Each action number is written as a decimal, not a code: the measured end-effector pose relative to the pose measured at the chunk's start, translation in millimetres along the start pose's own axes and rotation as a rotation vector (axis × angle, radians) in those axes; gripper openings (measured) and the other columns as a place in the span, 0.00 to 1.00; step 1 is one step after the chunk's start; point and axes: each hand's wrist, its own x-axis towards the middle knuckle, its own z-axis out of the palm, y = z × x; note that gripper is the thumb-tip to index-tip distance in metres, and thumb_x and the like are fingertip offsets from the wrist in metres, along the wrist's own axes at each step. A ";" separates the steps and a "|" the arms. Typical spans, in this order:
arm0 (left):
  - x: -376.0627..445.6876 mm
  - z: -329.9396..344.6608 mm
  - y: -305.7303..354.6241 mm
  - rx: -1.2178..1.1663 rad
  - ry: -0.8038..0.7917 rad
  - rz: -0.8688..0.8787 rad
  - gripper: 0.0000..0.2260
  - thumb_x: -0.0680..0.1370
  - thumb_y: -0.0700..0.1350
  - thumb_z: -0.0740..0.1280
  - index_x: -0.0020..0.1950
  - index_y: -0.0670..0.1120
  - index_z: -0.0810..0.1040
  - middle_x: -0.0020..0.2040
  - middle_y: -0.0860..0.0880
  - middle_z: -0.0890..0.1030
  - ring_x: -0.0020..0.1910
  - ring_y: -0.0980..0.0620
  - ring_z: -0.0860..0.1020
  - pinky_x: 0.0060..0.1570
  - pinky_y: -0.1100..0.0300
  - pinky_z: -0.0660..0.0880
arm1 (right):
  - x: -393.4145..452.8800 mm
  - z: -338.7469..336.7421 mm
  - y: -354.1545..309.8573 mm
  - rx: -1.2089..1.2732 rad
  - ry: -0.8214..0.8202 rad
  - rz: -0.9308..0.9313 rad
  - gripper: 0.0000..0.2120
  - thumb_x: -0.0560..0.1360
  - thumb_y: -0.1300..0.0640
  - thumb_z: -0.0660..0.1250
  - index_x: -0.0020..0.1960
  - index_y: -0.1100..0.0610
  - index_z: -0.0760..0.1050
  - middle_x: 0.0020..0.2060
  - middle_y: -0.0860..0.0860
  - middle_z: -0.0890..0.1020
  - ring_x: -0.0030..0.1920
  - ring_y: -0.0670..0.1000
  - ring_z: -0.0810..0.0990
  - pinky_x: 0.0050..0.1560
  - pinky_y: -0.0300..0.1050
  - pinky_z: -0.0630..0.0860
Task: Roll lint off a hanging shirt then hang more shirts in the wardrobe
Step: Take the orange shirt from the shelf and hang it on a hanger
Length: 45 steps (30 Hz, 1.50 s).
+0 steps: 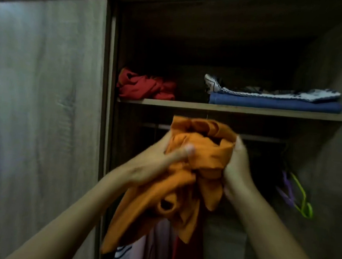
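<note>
you held a bunched orange shirt up in front of the open wardrobe, just below its shelf. your left hand gripped the cloth from the left, thumb pressed into it; your right hand clutched its right side, fingers curled round the fabric. on the shelf sat a crumpled red garment at the left and a folded blue cloth under a patterned white one at the right. below the shelf, hanging clothes and empty hangers showed.
</note>
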 end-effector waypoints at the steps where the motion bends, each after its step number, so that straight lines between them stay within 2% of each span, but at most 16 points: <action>1: -8.5 -3.2 -14.0 0.138 -0.056 -0.099 0.30 0.68 0.65 0.68 0.68 0.64 0.63 0.62 0.59 0.75 0.59 0.59 0.76 0.62 0.56 0.73 | -11.7 1.4 5.7 0.055 -0.027 0.136 0.11 0.81 0.58 0.56 0.57 0.52 0.75 0.51 0.53 0.82 0.50 0.53 0.81 0.55 0.56 0.78; 4: -59.7 -2.2 -37.5 0.237 -0.119 -0.180 0.25 0.70 0.52 0.68 0.66 0.59 0.68 0.59 0.53 0.77 0.54 0.56 0.77 0.57 0.57 0.75 | -45.1 -4.5 20.5 0.063 -0.118 0.412 0.12 0.81 0.58 0.56 0.56 0.53 0.78 0.46 0.55 0.83 0.45 0.53 0.81 0.43 0.47 0.80; 7: -74.9 -6.5 -48.9 0.099 -0.051 -0.268 0.08 0.73 0.42 0.64 0.49 0.51 0.77 0.41 0.52 0.77 0.39 0.57 0.76 0.44 0.60 0.73 | -65.9 -21.8 30.6 0.038 -0.102 0.496 0.12 0.79 0.61 0.58 0.45 0.50 0.79 0.33 0.51 0.81 0.36 0.51 0.79 0.34 0.41 0.76; 10: -95.2 0.5 -57.2 0.060 -0.070 -0.317 0.12 0.76 0.32 0.58 0.48 0.45 0.78 0.37 0.52 0.78 0.36 0.57 0.77 0.38 0.66 0.74 | -89.9 -38.5 38.0 0.001 -0.118 0.541 0.13 0.78 0.61 0.59 0.38 0.51 0.76 0.26 0.49 0.78 0.31 0.50 0.76 0.36 0.42 0.76; 15: -111.8 11.5 -55.4 0.065 -0.020 -0.272 0.14 0.79 0.36 0.55 0.44 0.47 0.79 0.32 0.51 0.76 0.30 0.56 0.73 0.34 0.64 0.71 | -114.5 -55.6 45.9 -0.009 -0.126 0.683 0.16 0.77 0.53 0.59 0.31 0.52 0.73 0.32 0.54 0.77 0.35 0.55 0.77 0.49 0.50 0.77; 18: -119.3 17.5 -57.0 0.119 -0.092 -0.267 0.13 0.82 0.49 0.57 0.51 0.48 0.81 0.38 0.47 0.80 0.35 0.50 0.78 0.41 0.58 0.76 | -125.3 -62.0 54.0 0.052 -0.167 0.737 0.17 0.75 0.50 0.60 0.29 0.52 0.77 0.35 0.56 0.80 0.38 0.56 0.79 0.53 0.55 0.77; 21: -121.0 22.2 -59.3 0.147 -0.143 -0.267 0.17 0.79 0.57 0.60 0.53 0.48 0.81 0.47 0.46 0.84 0.46 0.50 0.83 0.53 0.53 0.80 | -132.5 -69.3 61.2 0.015 -0.274 0.783 0.15 0.74 0.45 0.62 0.40 0.55 0.79 0.43 0.59 0.81 0.44 0.59 0.81 0.58 0.55 0.75; 24: -119.5 27.5 -60.6 0.188 -0.095 -0.235 0.18 0.80 0.56 0.59 0.50 0.44 0.81 0.44 0.42 0.82 0.43 0.46 0.82 0.51 0.49 0.80 | -136.3 -76.9 61.4 -0.051 -0.441 0.798 0.22 0.74 0.37 0.64 0.58 0.51 0.79 0.54 0.56 0.83 0.58 0.60 0.81 0.66 0.60 0.72; 26: -117.0 35.3 -62.3 0.196 -0.075 -0.217 0.19 0.81 0.54 0.59 0.48 0.40 0.79 0.41 0.41 0.80 0.39 0.49 0.79 0.48 0.51 0.78 | -137.1 -81.2 59.2 -0.246 -0.535 0.720 0.26 0.67 0.34 0.69 0.61 0.45 0.74 0.54 0.51 0.83 0.59 0.56 0.80 0.68 0.62 0.69; 28: -114.8 46.9 -62.7 0.212 -0.089 -0.204 0.18 0.81 0.52 0.59 0.46 0.39 0.79 0.37 0.47 0.79 0.36 0.55 0.77 0.43 0.58 0.76 | -136.5 -84.5 58.6 -0.389 -0.638 0.612 0.36 0.62 0.37 0.75 0.66 0.43 0.67 0.59 0.48 0.79 0.59 0.51 0.79 0.66 0.56 0.72; 30: -113.2 56.8 -63.9 0.229 -0.118 -0.193 0.16 0.81 0.52 0.59 0.46 0.42 0.80 0.39 0.49 0.81 0.38 0.56 0.79 0.43 0.61 0.76 | -135.4 -82.0 59.2 -0.438 -0.793 0.527 0.43 0.65 0.46 0.78 0.73 0.41 0.58 0.62 0.43 0.73 0.61 0.45 0.76 0.61 0.41 0.75; 32: -111.9 62.3 -68.0 0.243 -0.152 -0.178 0.16 0.81 0.52 0.59 0.48 0.44 0.81 0.42 0.46 0.82 0.42 0.52 0.80 0.47 0.56 0.78 | -133.4 -77.9 61.7 -0.432 -0.879 0.441 0.39 0.70 0.57 0.75 0.74 0.44 0.58 0.55 0.43 0.75 0.53 0.43 0.77 0.49 0.33 0.75; 35: -112.1 63.0 -71.5 0.249 -0.171 -0.184 0.14 0.81 0.52 0.60 0.52 0.46 0.82 0.46 0.48 0.83 0.46 0.54 0.81 0.53 0.55 0.77 | -124.8 -80.2 75.0 -0.455 -0.875 0.405 0.20 0.75 0.64 0.69 0.66 0.57 0.73 0.38 0.49 0.79 0.39 0.49 0.76 0.40 0.42 0.74; 37: -112.7 60.5 -73.3 0.239 -0.184 -0.196 0.12 0.81 0.51 0.61 0.54 0.49 0.82 0.49 0.52 0.83 0.50 0.57 0.81 0.56 0.58 0.77 | -119.4 -86.4 81.4 -0.496 -0.858 0.393 0.10 0.76 0.64 0.66 0.57 0.60 0.79 0.41 0.51 0.81 0.43 0.50 0.78 0.49 0.48 0.77; 39: -112.5 56.1 -75.3 0.196 -0.188 -0.217 0.10 0.81 0.49 0.62 0.55 0.50 0.82 0.52 0.53 0.83 0.53 0.58 0.80 0.57 0.60 0.76 | -113.9 -93.2 82.5 -0.518 -0.844 0.379 0.08 0.78 0.63 0.65 0.55 0.60 0.80 0.47 0.51 0.83 0.48 0.48 0.81 0.56 0.48 0.76; 45: -109.2 48.2 -82.1 0.191 -0.067 -0.243 0.10 0.81 0.48 0.60 0.49 0.49 0.80 0.45 0.52 0.82 0.46 0.57 0.81 0.54 0.58 0.77 | -97.7 -105.2 77.3 -0.336 -0.686 0.492 0.11 0.81 0.60 0.59 0.56 0.59 0.79 0.46 0.54 0.84 0.47 0.50 0.82 0.49 0.43 0.77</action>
